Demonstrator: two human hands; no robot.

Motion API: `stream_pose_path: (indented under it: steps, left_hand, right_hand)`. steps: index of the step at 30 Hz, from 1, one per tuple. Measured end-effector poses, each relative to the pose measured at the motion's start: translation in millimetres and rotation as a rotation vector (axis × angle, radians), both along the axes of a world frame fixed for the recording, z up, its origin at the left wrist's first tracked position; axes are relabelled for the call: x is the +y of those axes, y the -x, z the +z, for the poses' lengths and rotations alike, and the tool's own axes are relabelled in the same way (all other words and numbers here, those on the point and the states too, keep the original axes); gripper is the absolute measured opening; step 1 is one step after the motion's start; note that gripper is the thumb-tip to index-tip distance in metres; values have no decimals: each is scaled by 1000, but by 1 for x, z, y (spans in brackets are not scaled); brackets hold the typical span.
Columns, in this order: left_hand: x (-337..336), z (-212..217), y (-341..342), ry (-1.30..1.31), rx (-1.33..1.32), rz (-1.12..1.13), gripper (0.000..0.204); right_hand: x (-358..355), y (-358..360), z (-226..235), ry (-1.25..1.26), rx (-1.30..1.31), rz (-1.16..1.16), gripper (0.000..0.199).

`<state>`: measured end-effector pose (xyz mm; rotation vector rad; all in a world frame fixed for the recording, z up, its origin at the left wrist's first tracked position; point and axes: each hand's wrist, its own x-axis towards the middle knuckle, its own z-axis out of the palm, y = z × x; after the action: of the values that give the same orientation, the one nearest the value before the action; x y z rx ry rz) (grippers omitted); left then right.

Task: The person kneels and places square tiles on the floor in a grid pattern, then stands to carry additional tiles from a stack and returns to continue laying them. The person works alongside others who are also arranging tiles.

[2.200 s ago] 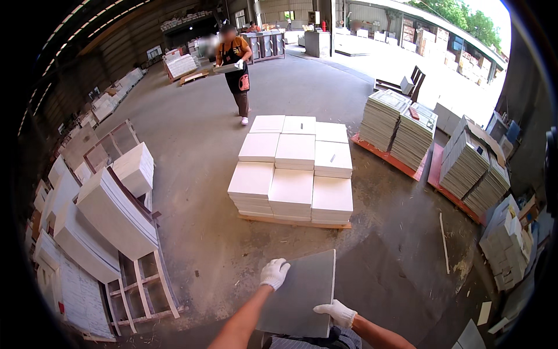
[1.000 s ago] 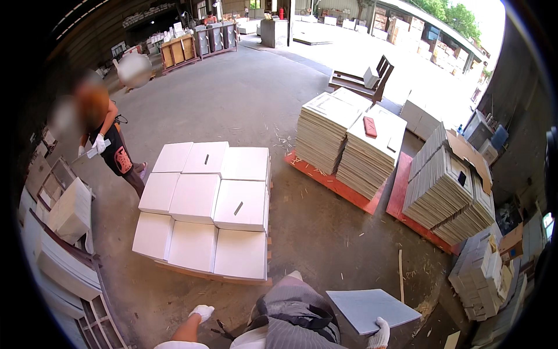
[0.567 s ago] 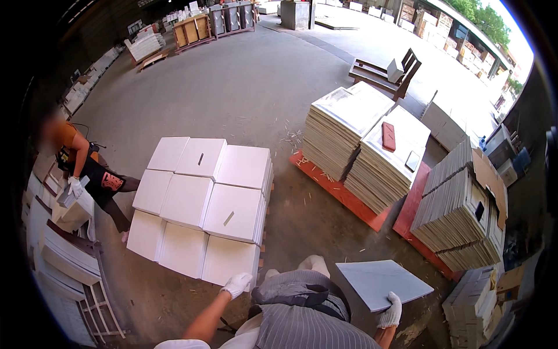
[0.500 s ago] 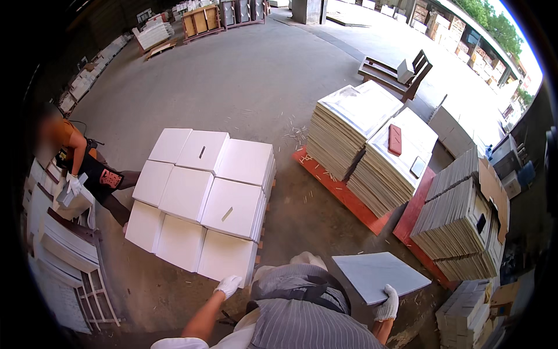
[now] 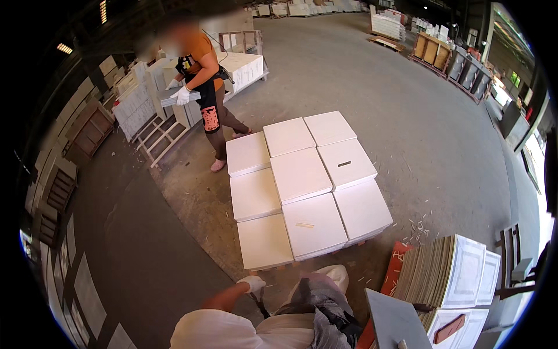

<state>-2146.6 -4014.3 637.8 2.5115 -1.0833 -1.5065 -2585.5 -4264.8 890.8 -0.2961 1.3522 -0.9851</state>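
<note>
At the lower right a flat grey slab [image 5: 396, 320] is held tilted beside my body. Only a white-gloved fingertip of my right hand [image 5: 402, 344] shows at its lower edge; the rest is cut off by the frame. My left hand [image 5: 253, 283], in a white glove, hangs loosely curled with no object visible in it. A dark strap [image 5: 259, 303] dangles just below that hand. Just beyond it stand white square stacks [image 5: 264, 243], packed side by side on a pallet. Two small strips [image 5: 304, 225] lie on the tops.
A co-worker [image 5: 204, 87] stands at the far left, gloved hands on a grey slab [image 5: 179, 99]. Slab stacks [image 5: 439, 270] stand on a red pallet [image 5: 396, 262] at right, with a red-brown case [image 5: 449, 329] on top. A white rack [image 5: 160, 139] stands left. Chips [image 5: 417, 231] litter the floor.
My view has swung to the left, so the white stacks and the co-worker sit further right in it. The grey slab is now steeper, close to the lower edge. My left hand is apart from the stacks.
</note>
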Motion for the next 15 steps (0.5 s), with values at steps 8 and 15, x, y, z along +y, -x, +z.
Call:
stream_pose_path:
  steps: [8, 15]
  left_hand:
    - [-161, 5, 58, 232, 70, 357, 43]
    - [-213, 28, 82, 288, 6, 430, 45]
  right_hand:
    - [-184, -71, 20, -8, 111, 411, 47]
    - [-296, -103, 28, -5, 115, 641, 46]
